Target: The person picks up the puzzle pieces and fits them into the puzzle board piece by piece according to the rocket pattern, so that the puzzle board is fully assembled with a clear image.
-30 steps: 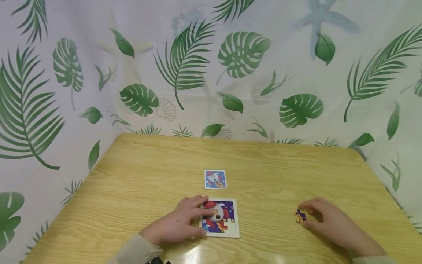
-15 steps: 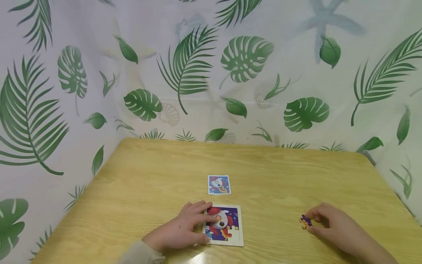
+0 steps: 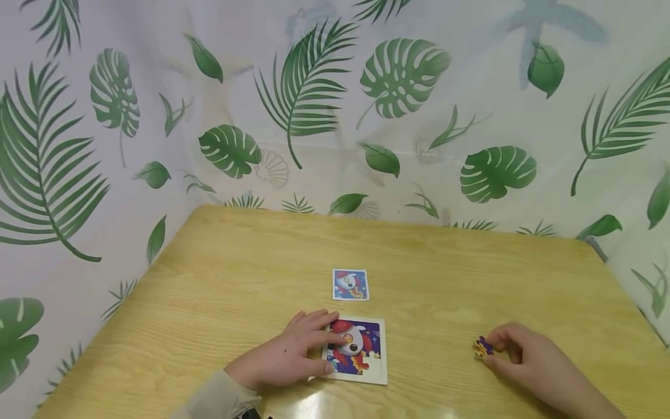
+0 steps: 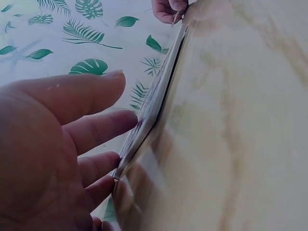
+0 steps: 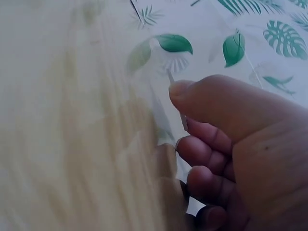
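Observation:
My right hand (image 3: pixel 528 358) pinches a purple and yellow jigsaw piece (image 3: pixel 483 347) between thumb and fingers, just over the table on the right. In the right wrist view the piece (image 5: pixel 184 121) shows only as a thin edge by the thumb. With fingers spread, my left hand (image 3: pixel 290 352) rests on the left side of a framed jigsaw puzzle (image 3: pixel 382 355). The puzzle pictures a white and red rocket on purple; a pale gap shows at its lower right. Seen from the left wrist, the fingertips touch the puzzle board (image 4: pixel 153 113) along its edge.
A small picture card (image 3: pixel 350 284) with a similar rocket lies just beyond the puzzle. The wood-grain table (image 3: pixel 251 273) reaches back to a white curtain (image 3: pixel 324 174) printed with green leaves.
The head view has shifted slightly. My right hand keeps its pinch on the jigsaw piece, which has tilted a little. The left hand stays on the puzzle.

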The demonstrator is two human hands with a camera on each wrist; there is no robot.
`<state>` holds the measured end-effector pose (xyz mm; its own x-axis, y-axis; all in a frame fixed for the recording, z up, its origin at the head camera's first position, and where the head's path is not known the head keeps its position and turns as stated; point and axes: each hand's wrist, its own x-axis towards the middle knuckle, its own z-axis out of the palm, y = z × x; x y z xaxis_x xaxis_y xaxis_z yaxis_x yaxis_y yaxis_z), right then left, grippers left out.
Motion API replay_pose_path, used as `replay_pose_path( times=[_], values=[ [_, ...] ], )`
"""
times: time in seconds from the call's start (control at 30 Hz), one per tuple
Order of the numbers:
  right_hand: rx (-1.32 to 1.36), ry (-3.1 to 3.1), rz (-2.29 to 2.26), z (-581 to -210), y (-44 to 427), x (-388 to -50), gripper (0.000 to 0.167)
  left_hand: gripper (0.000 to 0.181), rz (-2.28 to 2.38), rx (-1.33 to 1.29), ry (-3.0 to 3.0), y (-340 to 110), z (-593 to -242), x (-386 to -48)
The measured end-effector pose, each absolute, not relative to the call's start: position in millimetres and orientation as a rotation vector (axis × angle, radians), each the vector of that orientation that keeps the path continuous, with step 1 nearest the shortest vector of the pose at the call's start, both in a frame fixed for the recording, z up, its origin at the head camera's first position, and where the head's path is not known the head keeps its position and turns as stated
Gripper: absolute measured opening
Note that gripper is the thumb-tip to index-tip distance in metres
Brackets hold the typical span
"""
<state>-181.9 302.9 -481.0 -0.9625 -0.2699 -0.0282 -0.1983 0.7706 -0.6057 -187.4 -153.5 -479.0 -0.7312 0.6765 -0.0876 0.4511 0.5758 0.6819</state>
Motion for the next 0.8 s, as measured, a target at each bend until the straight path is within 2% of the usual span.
replay_pose_path(
  times=[0.4,0.8],
  values=[
    [-0.477,2.692,-1.129,-477.3,255.6,-174.2,0.024,0.049,0.929,0.911,2.450,-149.2,-474.1,-187.8],
    [-0.590,2.655,-1.065,-470.9,177.7,-174.0,0.023,0.052,0.916,0.912,2.485,-147.8,-474.9,-186.9]
  ],
)
